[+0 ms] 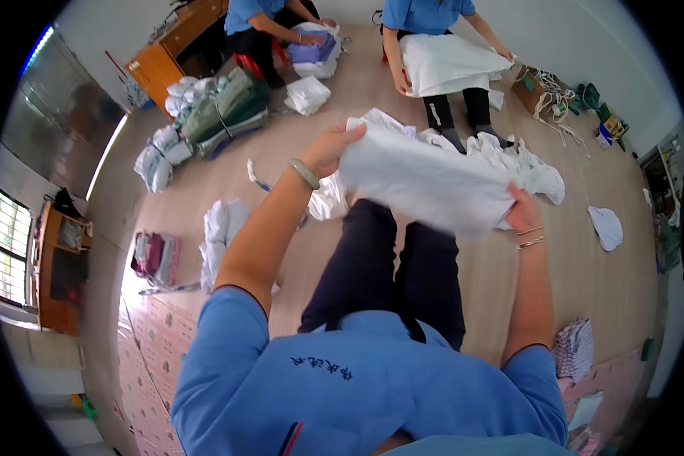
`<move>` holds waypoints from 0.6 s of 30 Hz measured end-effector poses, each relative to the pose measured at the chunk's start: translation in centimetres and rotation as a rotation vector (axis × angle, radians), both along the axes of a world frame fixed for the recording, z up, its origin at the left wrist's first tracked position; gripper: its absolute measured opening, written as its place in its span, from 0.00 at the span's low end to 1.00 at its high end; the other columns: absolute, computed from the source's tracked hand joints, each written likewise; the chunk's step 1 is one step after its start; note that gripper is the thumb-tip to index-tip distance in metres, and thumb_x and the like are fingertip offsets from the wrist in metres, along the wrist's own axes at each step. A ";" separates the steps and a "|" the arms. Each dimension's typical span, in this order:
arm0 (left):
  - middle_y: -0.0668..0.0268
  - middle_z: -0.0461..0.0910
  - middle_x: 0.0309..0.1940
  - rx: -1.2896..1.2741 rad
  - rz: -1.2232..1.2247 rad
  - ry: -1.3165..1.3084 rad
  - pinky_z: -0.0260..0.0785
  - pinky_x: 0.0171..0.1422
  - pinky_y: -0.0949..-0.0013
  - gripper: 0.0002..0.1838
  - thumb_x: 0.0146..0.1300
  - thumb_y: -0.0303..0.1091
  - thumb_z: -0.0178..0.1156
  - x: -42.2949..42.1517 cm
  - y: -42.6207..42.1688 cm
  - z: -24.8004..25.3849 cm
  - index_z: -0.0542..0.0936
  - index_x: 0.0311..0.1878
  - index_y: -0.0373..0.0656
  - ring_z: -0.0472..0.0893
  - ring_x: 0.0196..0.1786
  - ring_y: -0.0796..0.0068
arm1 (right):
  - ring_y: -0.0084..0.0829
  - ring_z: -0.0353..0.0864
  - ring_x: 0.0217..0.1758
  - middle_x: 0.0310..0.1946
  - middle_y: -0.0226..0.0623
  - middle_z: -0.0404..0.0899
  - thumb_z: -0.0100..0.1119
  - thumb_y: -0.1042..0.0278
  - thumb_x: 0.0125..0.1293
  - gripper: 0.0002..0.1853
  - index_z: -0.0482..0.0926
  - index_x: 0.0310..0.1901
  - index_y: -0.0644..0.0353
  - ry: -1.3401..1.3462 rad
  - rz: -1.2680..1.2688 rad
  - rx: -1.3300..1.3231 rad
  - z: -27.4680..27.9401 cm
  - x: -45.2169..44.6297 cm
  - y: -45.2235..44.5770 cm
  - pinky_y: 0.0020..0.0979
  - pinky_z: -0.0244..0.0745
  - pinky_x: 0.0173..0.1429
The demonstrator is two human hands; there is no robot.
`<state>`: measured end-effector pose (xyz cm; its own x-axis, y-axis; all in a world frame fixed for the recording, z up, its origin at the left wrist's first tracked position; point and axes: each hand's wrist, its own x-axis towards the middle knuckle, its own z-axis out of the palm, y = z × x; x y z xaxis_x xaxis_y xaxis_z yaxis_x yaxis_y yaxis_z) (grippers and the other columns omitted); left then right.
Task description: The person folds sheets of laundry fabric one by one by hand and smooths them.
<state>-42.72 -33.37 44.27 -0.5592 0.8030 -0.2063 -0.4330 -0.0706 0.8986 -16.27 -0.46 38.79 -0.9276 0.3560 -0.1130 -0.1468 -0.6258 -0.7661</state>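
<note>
Head view: white cloth [425,178] held out above the floor [482,304]

Left hand [328,152] pinches the cloth's left corner between thumb and fingers; right hand [523,211] pinches its right end. Crumpled white fabric [538,176] lies on the floor behind it. Near the floor's far edge, a seated co-worker [422,15] holds a white sheet [448,64]; a tied green bundle [228,110] lies toward the left edge.

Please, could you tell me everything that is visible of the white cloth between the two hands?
The white cloth looks like plain, soft fabric, with faint creases and a blurred lower edge. It forms a long, roughly rectangular panel, held off the floor, slanting down rightward in the picture. The left hand grips one end, the right hand the other.
</note>
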 end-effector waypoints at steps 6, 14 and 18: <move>0.62 0.78 0.43 -0.056 0.096 0.341 0.66 0.53 0.71 0.25 0.63 0.48 0.55 0.9 -2.9 2.9 0.75 0.49 0.31 0.76 0.45 0.76 | 0.34 0.71 0.57 0.52 0.41 0.73 0.52 0.75 0.63 0.19 0.67 0.55 0.69 0.200 -0.236 0.485 2.3 1.2 0.4 0.34 0.65 0.62; 0.68 0.79 0.36 -0.632 0.036 0.007 0.65 0.46 0.77 0.19 0.61 0.46 0.58 10.6 -15.2 -18.4 0.79 0.43 0.37 0.75 0.38 0.79 | 0.25 0.73 0.49 0.49 0.38 0.75 0.52 0.62 0.65 0.21 0.69 0.54 0.67 -0.593 0.156 0.487 -13.4 12.1 -9.1 0.26 0.66 0.56; 0.64 0.79 0.39 -0.417 0.131 -0.169 0.65 0.48 0.76 0.22 0.59 0.48 0.59 12.8 -15.1 -17.7 0.78 0.45 0.37 0.77 0.41 0.77 | 0.22 0.74 0.42 0.42 0.32 0.76 0.54 0.53 0.63 0.25 0.71 0.53 0.66 -0.662 -0.029 0.225 -14.7 12.1 -10.1 0.23 0.69 0.47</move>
<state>-29.93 -48.45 26.60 -0.5809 0.5570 -0.5936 -0.5874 0.2180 0.7794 -4.18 -10.53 24.07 -0.6789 0.4605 -0.5718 0.3813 -0.4444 -0.8106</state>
